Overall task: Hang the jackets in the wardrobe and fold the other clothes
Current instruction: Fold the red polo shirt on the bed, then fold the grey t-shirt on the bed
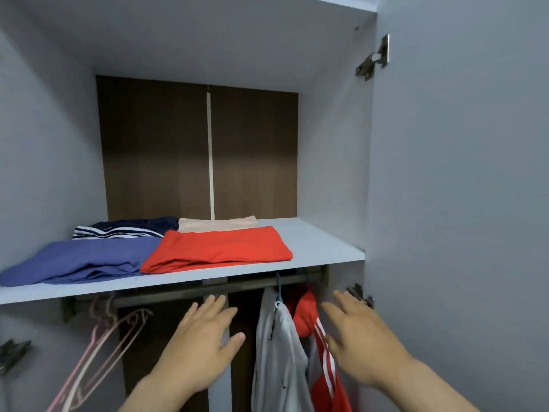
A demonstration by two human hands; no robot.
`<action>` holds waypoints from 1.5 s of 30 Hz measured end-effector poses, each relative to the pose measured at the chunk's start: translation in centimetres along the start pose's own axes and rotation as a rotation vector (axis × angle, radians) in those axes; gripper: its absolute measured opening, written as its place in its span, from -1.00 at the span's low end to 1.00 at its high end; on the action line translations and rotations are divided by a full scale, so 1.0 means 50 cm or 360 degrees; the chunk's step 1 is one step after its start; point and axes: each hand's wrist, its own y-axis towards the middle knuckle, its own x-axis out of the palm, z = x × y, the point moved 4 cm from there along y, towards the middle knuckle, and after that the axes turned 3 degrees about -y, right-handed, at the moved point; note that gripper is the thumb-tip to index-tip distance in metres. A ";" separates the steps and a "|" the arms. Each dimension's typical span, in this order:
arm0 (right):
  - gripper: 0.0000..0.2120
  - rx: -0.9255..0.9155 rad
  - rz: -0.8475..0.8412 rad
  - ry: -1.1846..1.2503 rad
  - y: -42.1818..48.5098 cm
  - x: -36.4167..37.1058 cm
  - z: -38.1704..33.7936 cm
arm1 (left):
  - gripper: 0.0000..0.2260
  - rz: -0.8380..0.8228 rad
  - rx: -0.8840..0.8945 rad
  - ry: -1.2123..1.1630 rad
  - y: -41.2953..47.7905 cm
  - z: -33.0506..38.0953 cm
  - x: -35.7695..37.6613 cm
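Head view: left hand (202, 337) and right hand (359, 343) reach below the shelf (323, 242), fingers spread, gripping nothing. A careless sweep by the right hand, close by the red jacket (306, 319), could likely knock it or the grey jacket (276, 352) off the rail (184, 291). Counted: 2 hanging jackets; 4 folded garments (217, 251) on the shelf; empty pink hangers (102, 315), number unclear.

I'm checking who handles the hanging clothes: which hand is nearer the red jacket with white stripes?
Right. The right hand is close beside the red jacket, on its right. The left hand is beyond the grey jacket, which hangs between them.
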 end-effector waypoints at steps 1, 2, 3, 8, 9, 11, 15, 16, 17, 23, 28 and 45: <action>-0.46 0.0025 -0.0050 0.0018 -0.040 -0.005 0.009 | -0.39 -0.0051 0.0036 -0.0056 -0.018 0.037 0.008; -0.46 0.0059 -0.0086 0.0041 -0.080 -0.006 0.020 | -0.38 -0.0105 0.0076 -0.0123 -0.034 0.073 0.019; -0.45 0.0113 -0.0103 0.0057 -0.122 -0.005 0.033 | -0.34 -0.0156 0.0117 -0.0185 -0.049 0.111 0.030; -0.51 0.0443 0.0076 -0.0153 -0.319 -0.001 0.107 | -0.23 -0.0252 0.0407 -0.0191 -0.115 0.285 0.092; -0.54 0.0498 0.0081 -0.0195 -0.351 -0.003 0.121 | -0.15 -0.0223 0.0452 -0.0165 -0.124 0.314 0.099; -0.57 0.0533 0.0112 -0.0198 -0.408 -0.012 0.143 | -0.10 -0.0191 0.0495 -0.0093 -0.130 0.358 0.115; -0.63 0.0604 0.0096 -0.0129 -0.503 -0.047 0.172 | -0.17 -0.0258 0.0626 -0.0060 -0.137 0.443 0.138; -0.67 0.0635 0.0109 -0.0109 -0.524 -0.050 0.176 | -0.28 -0.0258 0.0668 -0.0086 -0.140 0.464 0.144; -0.71 0.0675 0.0111 -0.0100 -0.545 -0.054 0.178 | -0.39 -0.0269 0.0703 -0.0120 -0.144 0.485 0.152; -0.70 0.1079 0.0049 -0.0104 -0.679 -0.023 0.208 | -0.51 -0.0518 0.0937 -0.0315 -0.177 0.580 0.255; -0.67 0.1551 -0.0136 -0.0080 -0.797 0.029 0.227 | -0.60 -0.1229 0.1198 -0.0523 -0.238 0.664 0.385; -0.79 0.2934 -0.0283 0.0090 -1.452 -0.022 0.108 | -0.66 -0.1671 0.2169 -0.0566 -0.675 1.135 0.444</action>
